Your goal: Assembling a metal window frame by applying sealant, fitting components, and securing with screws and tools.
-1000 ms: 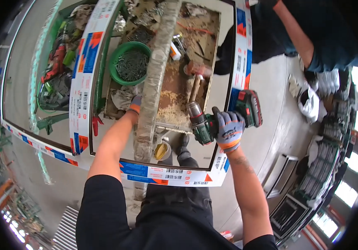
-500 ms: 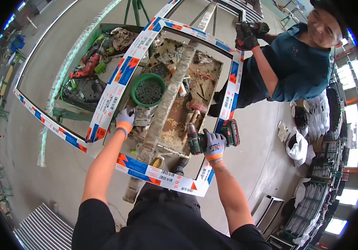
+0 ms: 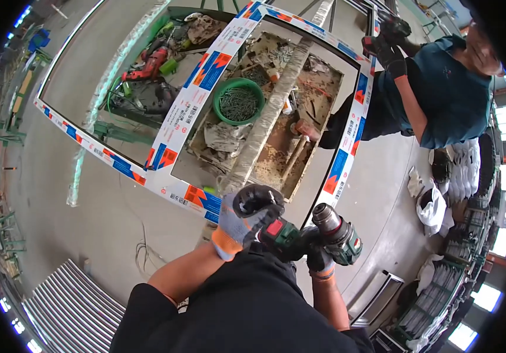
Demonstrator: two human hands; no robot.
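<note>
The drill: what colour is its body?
The drill's body is dark green and black with red accents; the head view shows it best.

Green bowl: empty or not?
Not empty. Many small metal fasteners lie inside the bowl, seen through its open top. Cannot tell how deep they go.

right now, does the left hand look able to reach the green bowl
Probably yes: the left hand, at the drill, seems to have a free way over the frame's near bar to the uncovered green bowl.

Left fingers (image 3: 266,196) curled, right fingers (image 3: 310,238) closed, both gloved
</note>
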